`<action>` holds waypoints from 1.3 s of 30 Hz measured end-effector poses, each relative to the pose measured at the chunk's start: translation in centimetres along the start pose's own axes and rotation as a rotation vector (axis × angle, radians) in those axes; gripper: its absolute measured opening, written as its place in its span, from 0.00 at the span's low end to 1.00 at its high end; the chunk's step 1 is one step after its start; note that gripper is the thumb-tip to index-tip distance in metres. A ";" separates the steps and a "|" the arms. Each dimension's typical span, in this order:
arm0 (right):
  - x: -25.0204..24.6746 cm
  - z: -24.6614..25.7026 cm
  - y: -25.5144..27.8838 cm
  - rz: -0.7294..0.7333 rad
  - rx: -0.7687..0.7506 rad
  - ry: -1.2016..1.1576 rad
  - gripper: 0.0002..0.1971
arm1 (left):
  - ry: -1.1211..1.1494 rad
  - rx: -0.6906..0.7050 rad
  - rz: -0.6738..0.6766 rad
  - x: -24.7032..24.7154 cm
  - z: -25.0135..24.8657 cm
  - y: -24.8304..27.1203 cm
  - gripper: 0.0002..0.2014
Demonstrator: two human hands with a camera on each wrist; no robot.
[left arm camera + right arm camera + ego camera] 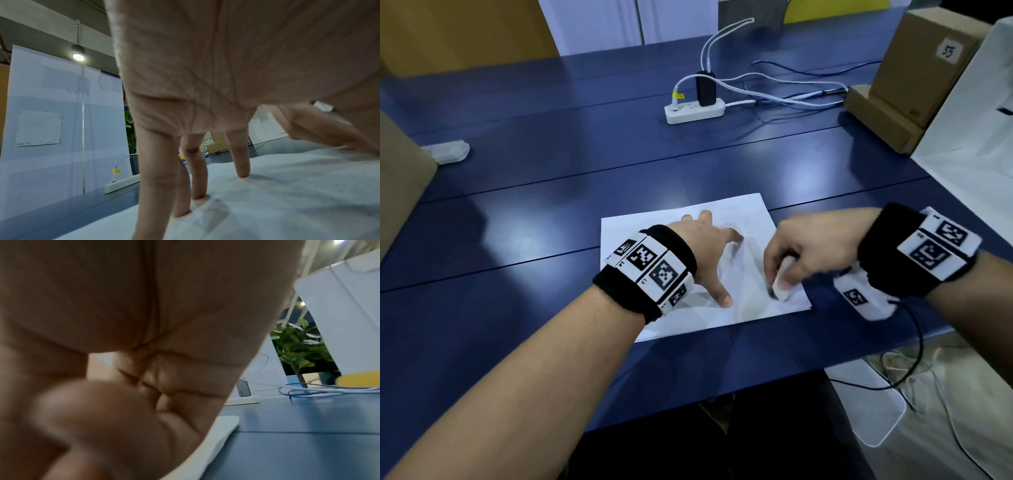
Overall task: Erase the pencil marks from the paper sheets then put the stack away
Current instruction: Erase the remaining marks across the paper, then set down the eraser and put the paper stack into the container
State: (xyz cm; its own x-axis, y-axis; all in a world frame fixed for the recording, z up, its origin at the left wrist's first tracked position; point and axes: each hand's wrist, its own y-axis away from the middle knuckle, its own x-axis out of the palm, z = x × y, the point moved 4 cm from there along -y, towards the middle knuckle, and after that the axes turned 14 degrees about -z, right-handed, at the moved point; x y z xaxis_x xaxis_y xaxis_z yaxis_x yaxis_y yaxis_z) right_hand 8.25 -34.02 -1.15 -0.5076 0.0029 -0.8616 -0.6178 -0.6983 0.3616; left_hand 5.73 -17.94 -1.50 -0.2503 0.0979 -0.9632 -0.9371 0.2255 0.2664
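A white paper stack (736,212) lies on the blue table (534,240) in front of me. My left hand (709,246) presses down on it with straight, spread fingers; the left wrist view shows the fingertips (243,174) planted on the paper (298,186). My right hand (787,260) pinches a white eraser (781,287) and holds its tip on the sheet near the right front corner. In the right wrist view the curled fingers (123,418) fill the frame and hide the eraser; only a strip of the paper (224,426) shows.
A white power strip (693,110) with a black plug and several cables sits at the far middle. Cardboard boxes (914,68) and a white bag (976,120) stand at the right. A small clear plastic object (450,150) lies far left beside a brown box (400,181).
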 end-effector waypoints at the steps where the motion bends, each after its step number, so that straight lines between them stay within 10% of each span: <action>1: -0.2 -0.1 -0.2 -0.030 0.000 0.001 0.06 | -0.001 0.001 0.002 0.0 0.0 0.0 0.55; 6: -2.8 -2.3 -1.9 -0.435 0.111 0.078 0.08 | -0.008 0.000 0.000 0.0 -0.1 0.0 0.55; 11: -0.1 -0.4 0.4 -0.018 0.003 -0.017 0.07 | -0.007 0.000 -0.006 -0.1 -0.2 0.0 0.55; 16: -2.8 -1.8 -2.3 -0.444 0.074 0.080 0.07 | 0.003 -0.003 -0.009 0.0 -0.4 0.1 0.54; 22: 0.2 0.4 -0.1 -0.030 -0.013 0.002 0.07 | 0.009 -0.013 -0.010 -0.4 -0.5 0.5 0.54; 28: -2.9 -2.2 -1.8 -0.490 0.146 0.061 0.08 | 0.018 -0.015 -0.010 -0.6 -0.6 0.8 0.52; 33: 0.1 -0.7 0.8 -0.153 0.069 0.006 0.05 | -0.002 -0.010 -0.023 -0.5 -0.5 0.8 0.53; 39: 0.5 -1.3 1.1 -0.197 0.090 -0.078 0.05 | -0.001 -0.006 -0.026 -0.4 -0.5 1.0 0.54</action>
State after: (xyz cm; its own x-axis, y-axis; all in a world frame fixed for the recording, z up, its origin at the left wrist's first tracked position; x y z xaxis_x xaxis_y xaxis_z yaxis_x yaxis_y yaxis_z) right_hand 8.09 -35.72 -1.63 -0.4148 0.1903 -0.8898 -0.7588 -0.6120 0.2228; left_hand 4.81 -18.20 -0.88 -0.2258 0.0929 -0.9697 -0.9448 0.2217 0.2412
